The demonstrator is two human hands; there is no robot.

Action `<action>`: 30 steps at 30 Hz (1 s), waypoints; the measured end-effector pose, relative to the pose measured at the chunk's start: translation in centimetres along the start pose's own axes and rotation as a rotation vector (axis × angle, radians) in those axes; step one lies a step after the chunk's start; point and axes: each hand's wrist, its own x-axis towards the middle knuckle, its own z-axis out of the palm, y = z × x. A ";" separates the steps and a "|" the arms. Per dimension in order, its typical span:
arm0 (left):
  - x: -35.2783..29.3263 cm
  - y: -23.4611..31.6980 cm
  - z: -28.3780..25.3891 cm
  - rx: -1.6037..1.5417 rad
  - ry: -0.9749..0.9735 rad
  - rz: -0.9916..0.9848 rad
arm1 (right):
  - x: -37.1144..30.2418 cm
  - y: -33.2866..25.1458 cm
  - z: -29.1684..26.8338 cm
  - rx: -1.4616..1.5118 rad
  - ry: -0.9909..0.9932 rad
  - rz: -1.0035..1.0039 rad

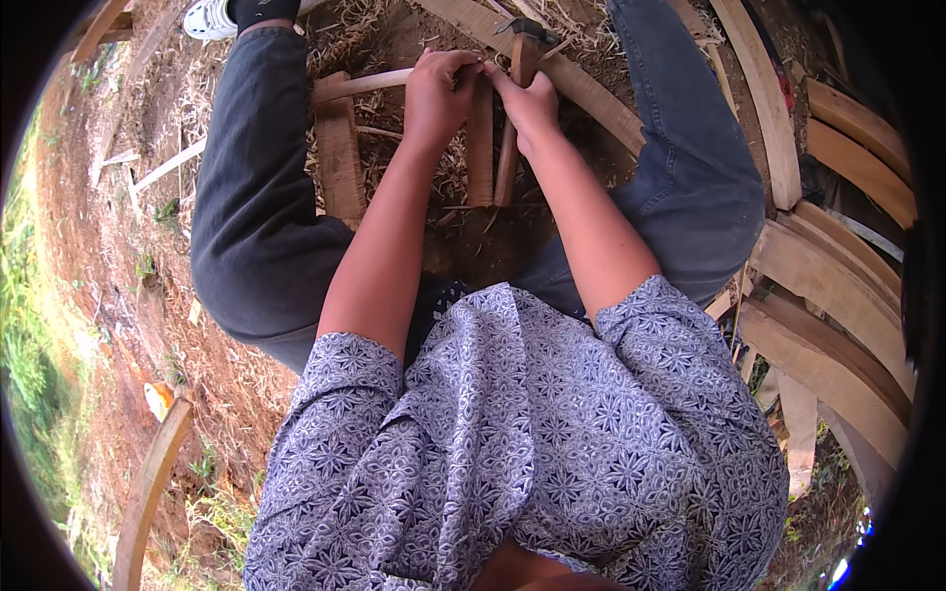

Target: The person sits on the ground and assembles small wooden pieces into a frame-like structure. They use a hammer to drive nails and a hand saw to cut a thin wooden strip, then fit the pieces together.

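Note:
Between my spread legs, my left hand point(436, 97) is closed, its thumb and fingertips pinched together over the end of a pale thin wood strip point(370, 85). Whatever is in that pinch is too small to make out. Close beside it, my right hand point(534, 106) is wrapped round a hammer point(506, 169) high on its wooden handle. The dark hammer head point(523, 29) points away from me, and the handle end hangs down toward me. My right thumb reaches across to the left fingertips. Under the hands are two upright-looking wood pieces, a left block point(340, 163) and a narrower right one point(479, 148).
A long curved plank point(596, 97) lies beyond my hands. Several curved boards point(828, 360) are stacked at my right, and another board point(780, 118) lies beside my right knee. Wood shavings point(345, 34) cover the ground. A curved piece point(153, 492) stands at lower left.

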 end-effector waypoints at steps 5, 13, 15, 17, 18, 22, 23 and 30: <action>-0.1 0.0 0.0 -0.017 0.007 0.033 | 0.1 0.1 0.0 0.034 -0.004 -0.016; -0.1 -0.4 0.2 -0.054 0.018 0.062 | 0.1 -1.2 -2.1 -0.232 0.118 -0.214; -0.3 -0.5 0.2 -0.054 0.026 0.066 | -1.3 -3.1 -3.1 -0.145 0.084 -0.367; -0.6 -0.7 0.1 -0.054 0.026 0.068 | -4.9 -6.6 -4.1 0.027 -0.099 -0.402; -0.6 -0.7 0.0 -0.053 0.022 0.072 | -6.3 -7.5 -4.7 0.001 -0.167 -0.369; -0.8 -0.8 0.6 -0.209 0.106 -0.019 | -10.5 -8.6 -7.1 -0.193 -0.370 -0.177; -0.7 -0.7 0.7 -0.216 0.106 -0.016 | -10.7 -7.6 -7.5 -0.213 -0.398 -0.117; -0.9 -0.8 0.3 -0.165 0.071 0.017 | -12.0 -8.8 -6.5 -0.083 -0.417 -0.180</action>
